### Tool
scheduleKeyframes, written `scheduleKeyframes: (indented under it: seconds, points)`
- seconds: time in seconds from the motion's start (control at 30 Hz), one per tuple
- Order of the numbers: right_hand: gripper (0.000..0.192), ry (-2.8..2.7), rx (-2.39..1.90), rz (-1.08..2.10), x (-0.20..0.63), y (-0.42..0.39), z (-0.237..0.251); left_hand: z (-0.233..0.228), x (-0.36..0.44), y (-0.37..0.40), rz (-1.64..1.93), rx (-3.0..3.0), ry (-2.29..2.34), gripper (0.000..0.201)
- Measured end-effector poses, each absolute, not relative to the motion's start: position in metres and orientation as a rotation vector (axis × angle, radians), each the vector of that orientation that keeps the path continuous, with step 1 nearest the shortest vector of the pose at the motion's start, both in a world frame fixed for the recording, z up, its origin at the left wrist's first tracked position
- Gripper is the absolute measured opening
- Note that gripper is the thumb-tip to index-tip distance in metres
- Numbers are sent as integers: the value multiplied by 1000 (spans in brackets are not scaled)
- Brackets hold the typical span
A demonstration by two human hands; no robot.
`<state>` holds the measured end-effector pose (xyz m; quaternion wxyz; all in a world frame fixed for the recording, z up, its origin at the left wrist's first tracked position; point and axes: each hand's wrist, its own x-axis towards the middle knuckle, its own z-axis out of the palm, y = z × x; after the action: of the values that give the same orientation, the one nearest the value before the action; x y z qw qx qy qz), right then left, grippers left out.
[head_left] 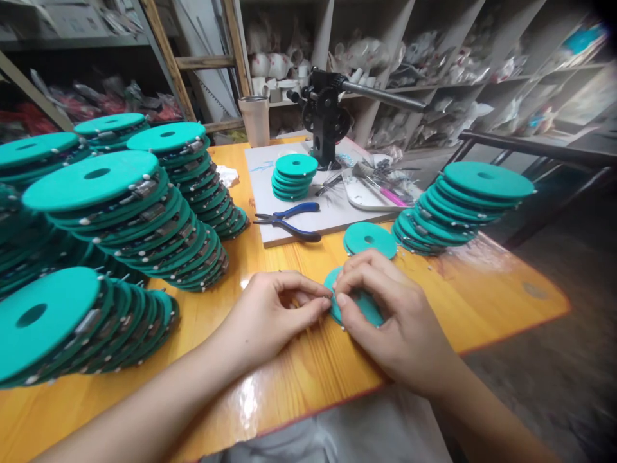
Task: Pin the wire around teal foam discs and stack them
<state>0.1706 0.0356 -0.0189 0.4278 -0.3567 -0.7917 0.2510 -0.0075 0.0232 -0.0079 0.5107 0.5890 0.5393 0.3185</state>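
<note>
Open shelves (398, 35) are filling the top of the frame, holding bagged goods and white crockery. Below, a yellow wooden table (294, 379) is spreading across the middle. Tall stacks of green discs (164, 231) are crowding the left side, with dark material and white pinheads (or something like them) showing around the edges. A shorter stack (463, 206) is leaning at the right, its base standing beyond the right hand (402, 312). A grey board (259, 193) is lying at upper centre, carrying a black hand press (328, 116); a tall cup (254, 122) is standing just left of the press.

At lower centre, the left hand (270, 312) is bringing thumb and fingertips together at the left edge of a green disc (370, 308); I cannot tell whether they are pinching something tiny. The right hand is curling over that disc, covering much of it; whether its fingers are clamping on anything, I cannot tell. Another disc (355, 239) is lying flat just beyond, and blue-handled pliers (278, 218) are resting across the board's front edge.
</note>
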Motion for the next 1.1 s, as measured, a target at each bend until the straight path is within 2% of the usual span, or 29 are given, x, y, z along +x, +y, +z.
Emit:
scheduleKeyframes:
  seconds: [1.1]
  points:
    - [9,-2027,-862,570,170,34,-23,-13,-11,25,800,1507,1292,17]
